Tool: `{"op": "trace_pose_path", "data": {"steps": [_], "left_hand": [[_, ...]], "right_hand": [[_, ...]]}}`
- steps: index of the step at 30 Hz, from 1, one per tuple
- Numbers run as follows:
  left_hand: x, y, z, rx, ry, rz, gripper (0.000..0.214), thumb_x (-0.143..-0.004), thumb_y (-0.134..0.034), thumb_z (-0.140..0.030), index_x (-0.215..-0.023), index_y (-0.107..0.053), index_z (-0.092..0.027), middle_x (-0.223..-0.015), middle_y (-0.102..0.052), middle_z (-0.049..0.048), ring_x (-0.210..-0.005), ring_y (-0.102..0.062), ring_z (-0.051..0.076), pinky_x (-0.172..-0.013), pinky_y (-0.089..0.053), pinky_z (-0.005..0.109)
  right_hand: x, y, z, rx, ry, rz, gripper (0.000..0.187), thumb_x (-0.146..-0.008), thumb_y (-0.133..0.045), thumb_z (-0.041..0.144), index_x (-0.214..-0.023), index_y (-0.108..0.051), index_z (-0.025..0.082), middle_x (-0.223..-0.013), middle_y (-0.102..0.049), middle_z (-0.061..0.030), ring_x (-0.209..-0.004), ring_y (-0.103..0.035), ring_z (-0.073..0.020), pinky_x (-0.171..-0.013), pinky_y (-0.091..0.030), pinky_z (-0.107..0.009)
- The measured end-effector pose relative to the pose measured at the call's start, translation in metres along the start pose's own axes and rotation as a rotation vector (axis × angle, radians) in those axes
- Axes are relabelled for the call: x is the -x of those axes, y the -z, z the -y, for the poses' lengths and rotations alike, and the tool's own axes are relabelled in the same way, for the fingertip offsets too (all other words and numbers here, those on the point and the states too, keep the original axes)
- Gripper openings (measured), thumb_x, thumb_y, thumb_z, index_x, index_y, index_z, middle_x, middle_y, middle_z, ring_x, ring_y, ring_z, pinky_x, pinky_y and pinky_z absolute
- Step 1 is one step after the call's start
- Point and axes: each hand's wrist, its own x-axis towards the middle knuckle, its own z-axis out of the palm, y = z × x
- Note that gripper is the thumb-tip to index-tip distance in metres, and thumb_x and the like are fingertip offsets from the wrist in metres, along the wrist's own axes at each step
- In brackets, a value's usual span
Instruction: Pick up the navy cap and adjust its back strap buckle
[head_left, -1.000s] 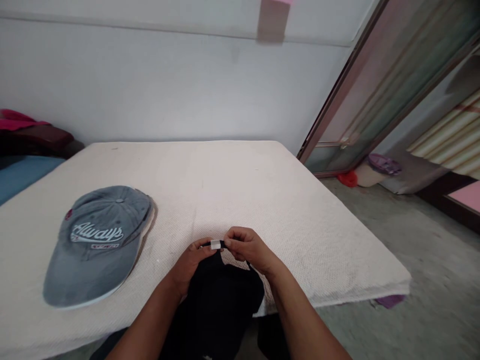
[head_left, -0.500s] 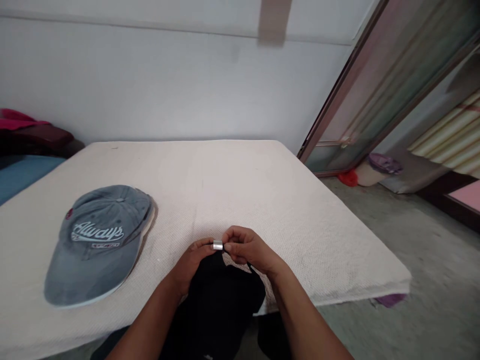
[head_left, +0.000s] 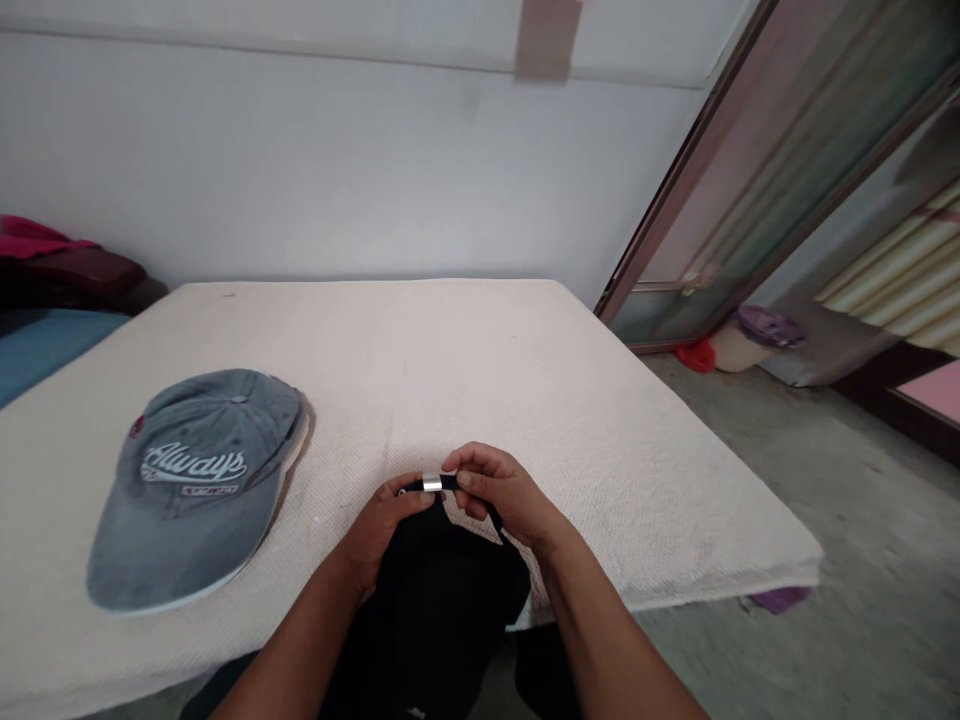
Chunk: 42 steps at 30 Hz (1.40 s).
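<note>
A black cap [head_left: 442, 590] lies at the near edge of the cream-covered table [head_left: 465, 370], partly hanging over it. Its back strap carries a small silver buckle [head_left: 432, 484]. My left hand [head_left: 386, 525] pinches the strap just left of the buckle. My right hand [head_left: 499, 495] pinches the strap on the buckle's right side, fingers curled. A grey-blue cap [head_left: 195, 485] with white "Always" lettering rests on the table to the left, well apart from both hands.
A white wall stands behind the table. A sliding glass door frame [head_left: 675, 200] leans along the right. Concrete floor [head_left: 862, 540] lies to the right, with a purple item and red item near the door. Dark and pink cloth [head_left: 52, 265] lies far left.
Both hands have stayed at the buckle. My right hand has shifted slightly up and left along the strap; the buckle has barely moved.
</note>
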Motion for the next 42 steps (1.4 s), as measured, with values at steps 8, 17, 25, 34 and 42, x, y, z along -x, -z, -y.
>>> {"op": "trace_pose_path", "data": {"steps": [8,17,25,34,42], "left_hand": [[-0.002,-0.002,0.001,-0.073,0.000,0.027,0.019,-0.073,-0.071,-0.026,-0.087,-0.072,-0.013,-0.072,-0.071,0.0066,-0.058,-0.061,0.015,-0.061,-0.045,0.026],[0.001,-0.010,-0.001,-0.236,-0.071,-0.027,0.011,-0.077,-0.065,-0.027,-0.081,-0.062,-0.017,-0.064,-0.062,-0.0017,-0.056,-0.053,0.011,-0.055,-0.038,0.022],[0.004,-0.010,0.000,-0.300,-0.242,-0.118,0.023,-0.075,-0.069,-0.029,-0.082,-0.048,-0.023,-0.072,-0.058,-0.0072,-0.054,-0.047,0.007,-0.050,-0.034,0.019],[0.007,-0.010,-0.001,-0.242,-0.136,0.001,0.011,-0.076,-0.065,-0.026,-0.077,-0.057,-0.017,-0.063,-0.058,-0.0039,-0.051,-0.045,0.007,-0.049,-0.033,0.018],[0.007,-0.008,0.001,-0.043,-0.146,-0.052,0.012,-0.079,-0.065,-0.026,-0.077,-0.057,-0.018,-0.061,-0.059,-0.0038,-0.053,-0.050,0.008,-0.052,-0.036,0.019]], "right_hand": [[-0.002,-0.001,-0.002,0.011,-0.019,0.036,0.020,-0.081,-0.065,0.027,-0.097,-0.060,0.017,-0.065,-0.059,0.0019,-0.049,-0.044,-0.0060,-0.049,-0.031,-0.020],[-0.002,-0.003,-0.001,0.079,-0.042,0.051,0.021,-0.079,-0.065,0.028,-0.097,-0.062,0.017,-0.062,-0.057,0.0029,-0.049,-0.043,-0.0062,-0.047,-0.029,-0.020],[-0.005,-0.008,0.001,0.161,-0.058,-0.054,0.020,-0.069,-0.058,0.010,-0.087,-0.063,0.016,-0.062,-0.055,0.0039,-0.048,-0.041,-0.0053,-0.046,-0.028,-0.020],[-0.003,-0.007,-0.002,0.187,-0.070,-0.036,0.018,-0.070,-0.060,0.013,-0.087,-0.064,0.017,-0.064,-0.057,0.0032,-0.053,-0.045,-0.0069,-0.051,-0.032,-0.021],[-0.002,-0.004,0.001,0.174,-0.073,-0.035,0.019,-0.083,-0.059,0.034,-0.089,-0.060,0.016,-0.065,-0.057,0.0018,-0.049,-0.045,-0.0068,-0.048,-0.033,-0.021]]}}
